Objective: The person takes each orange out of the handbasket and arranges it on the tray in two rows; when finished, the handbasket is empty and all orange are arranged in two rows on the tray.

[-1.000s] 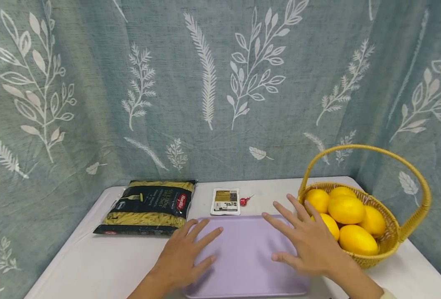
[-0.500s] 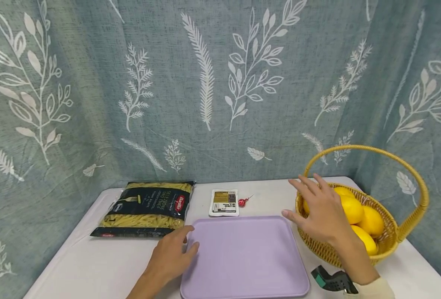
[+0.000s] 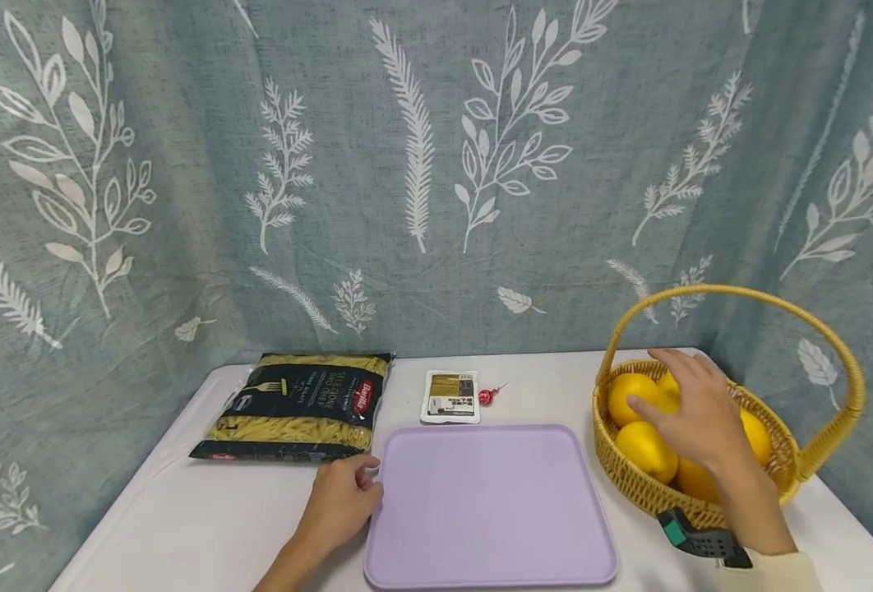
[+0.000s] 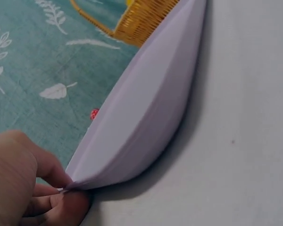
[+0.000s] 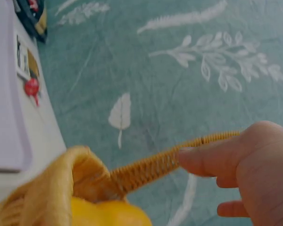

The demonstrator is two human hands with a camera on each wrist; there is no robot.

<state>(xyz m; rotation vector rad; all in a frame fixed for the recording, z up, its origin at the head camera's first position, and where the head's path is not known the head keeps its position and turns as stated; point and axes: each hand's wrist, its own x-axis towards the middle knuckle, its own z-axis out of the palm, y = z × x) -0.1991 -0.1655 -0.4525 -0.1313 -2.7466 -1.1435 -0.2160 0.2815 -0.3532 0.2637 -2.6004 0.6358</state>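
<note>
My left hand (image 3: pixel 342 503) pinches the left rim of a pale purple tray (image 3: pixel 491 510) between thumb and fingers. In the left wrist view the tray (image 4: pixel 146 103) runs away from the left hand (image 4: pixel 33 181), its rim held between the fingertips. Over a yellow wicker basket (image 3: pixel 632 485) my right hand (image 3: pixel 691 415) hovers with its fingers spread, holding nothing. Large yellow lemons (image 3: pixel 645 452) fill that basket, several of them partly hidden by the hand. The right wrist view has the right hand (image 5: pixel 259 169) overlapping the basket's arched handle (image 5: pixel 151 172).
Behind the tray lie a small flat packet (image 3: pixel 450 397) and a round red thing (image 3: pixel 487 397) with a thin stick. A black Barilla penne pasta bag (image 3: pixel 296 407) lies at the back left. A patterned blue-green curtain (image 3: pixel 436 164) closes off the far side of the white table (image 3: pixel 207 518).
My right hand has moved right, from above the tray to over the lemons in the basket. My left hand has drawn back from over the tray and now pinches its left rim.
</note>
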